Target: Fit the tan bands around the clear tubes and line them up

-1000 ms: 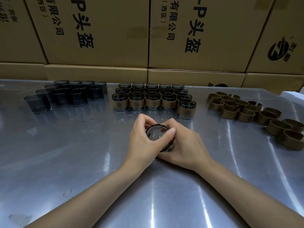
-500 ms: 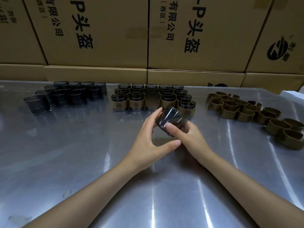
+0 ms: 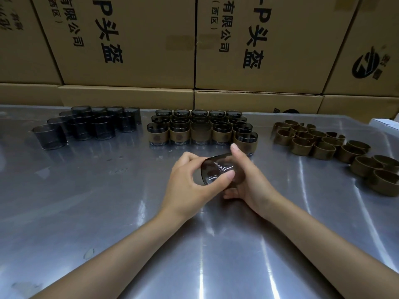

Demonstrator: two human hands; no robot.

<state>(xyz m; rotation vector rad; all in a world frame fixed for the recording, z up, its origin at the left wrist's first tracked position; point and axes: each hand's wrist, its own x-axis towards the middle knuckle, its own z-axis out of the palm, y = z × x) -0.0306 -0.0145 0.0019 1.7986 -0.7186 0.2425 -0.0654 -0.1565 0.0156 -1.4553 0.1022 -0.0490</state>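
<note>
Both hands hold one clear smoky tube [image 3: 216,170] tilted on its side just above the metal table [image 3: 108,201], its round end toward me. My left hand [image 3: 187,182] pinches its near rim between thumb and fingers. My right hand [image 3: 248,178] wraps it from the right, where a tan band seems to sit under the fingers, mostly hidden. Banded tubes [image 3: 200,130] stand in rows behind the hands. Bare clear tubes [image 3: 90,126] are grouped at the back left. Loose tan bands [image 3: 323,145] lie at the right.
Stacked cardboard boxes [image 3: 133,50] with black printing wall off the table's far edge. A white object [image 3: 386,124] shows at the right edge of the table. Bare metal lies in front of my forearms and to the left.
The tube was low between both hands, then lifted toward the banded rows by my right hand. Now it is back lower with both hands on it, tilted toward me.
</note>
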